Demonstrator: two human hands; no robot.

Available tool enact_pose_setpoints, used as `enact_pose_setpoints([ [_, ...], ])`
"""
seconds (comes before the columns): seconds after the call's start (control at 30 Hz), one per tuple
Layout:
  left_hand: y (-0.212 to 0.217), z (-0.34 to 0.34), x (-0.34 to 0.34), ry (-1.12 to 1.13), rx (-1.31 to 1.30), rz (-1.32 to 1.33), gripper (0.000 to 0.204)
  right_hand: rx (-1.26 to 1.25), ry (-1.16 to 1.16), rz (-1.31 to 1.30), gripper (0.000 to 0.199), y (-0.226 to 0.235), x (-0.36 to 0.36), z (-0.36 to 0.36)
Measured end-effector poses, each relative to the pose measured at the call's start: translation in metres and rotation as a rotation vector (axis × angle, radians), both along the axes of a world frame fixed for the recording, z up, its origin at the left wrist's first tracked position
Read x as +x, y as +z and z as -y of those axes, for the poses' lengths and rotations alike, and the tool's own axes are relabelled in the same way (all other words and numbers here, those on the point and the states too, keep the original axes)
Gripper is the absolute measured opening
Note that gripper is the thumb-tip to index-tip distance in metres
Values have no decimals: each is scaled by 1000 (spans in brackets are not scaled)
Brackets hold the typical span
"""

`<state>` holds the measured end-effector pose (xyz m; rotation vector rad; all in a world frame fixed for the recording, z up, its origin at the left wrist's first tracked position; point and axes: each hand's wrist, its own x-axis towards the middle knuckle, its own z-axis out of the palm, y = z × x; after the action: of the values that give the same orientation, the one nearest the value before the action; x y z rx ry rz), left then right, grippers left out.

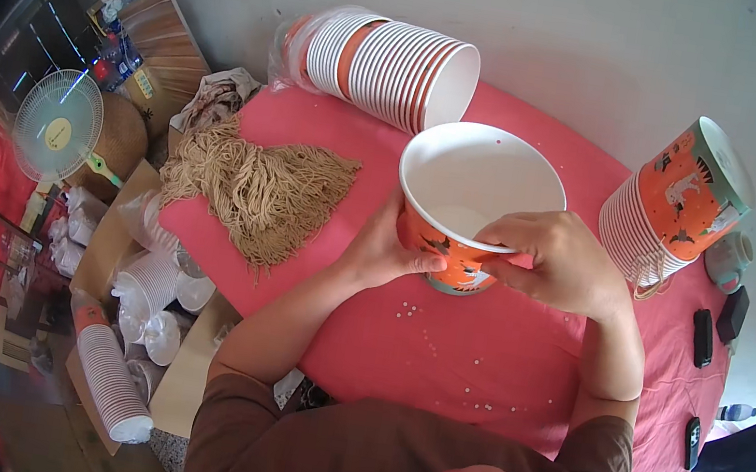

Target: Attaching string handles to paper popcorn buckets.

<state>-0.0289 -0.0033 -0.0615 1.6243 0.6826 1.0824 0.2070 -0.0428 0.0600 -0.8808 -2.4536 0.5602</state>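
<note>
head view: both hands hold one orange paper bucket (456, 238) with a white inside, tilted so its open mouth faces up toward the camera, just above the pink tablecloth (478, 349). the left hand (385, 252) wraps the bucket's left wall, fingers curled narrow around the printed side, thumb lying across the front near the bottom edge. the right hand (556, 258) grips the right part of the rim, fingers bent over the lip and pinched close on it; whether something small is caught between those fingertips cannot be told.

just below the left thumb, small white beads (407, 311) lie scattered on the cloth, with more strewn further toward the person's body. left of the left-hand fingers, well apart, lies a heap of tan twine loops (259, 184). beyond the fingers of both hands, close behind the held bucket's rim, a sleeve of nested orange buckets (393, 67) lies on its side, partly in clear plastic wrap. to the right of the right-hand knuckles stands another stack of nested buckets (669, 216), leaning, bottoms up. further right of that, near the cloth's edge, are small black devices (703, 338). far left, off the table, a small white fan (57, 125) and stacks of white cups (112, 382) sit among cardboard boxes.
</note>
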Motion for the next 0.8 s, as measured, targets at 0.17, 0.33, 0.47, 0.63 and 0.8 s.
enact_pose_setpoints([
  [0.17,-6,-2,-2,-62,-63,-8,117,90,-20,-43,21,-3,-10,10],
  [0.33,-5,-1,2,-84,0,-54,118,192,-29,52,12,-16,-19,14],
  [0.47,-9,-3,1,-193,-76,-98,119,239,-46,151,11,-19,-24,19],
  [0.63,-25,-12,-5,-87,84,-158,115,293,-89,156,11,-28,-32,12],
  [0.8,-4,-9,-38,35,44,-347,56,341,-163,174,14,-32,-35,14],
])
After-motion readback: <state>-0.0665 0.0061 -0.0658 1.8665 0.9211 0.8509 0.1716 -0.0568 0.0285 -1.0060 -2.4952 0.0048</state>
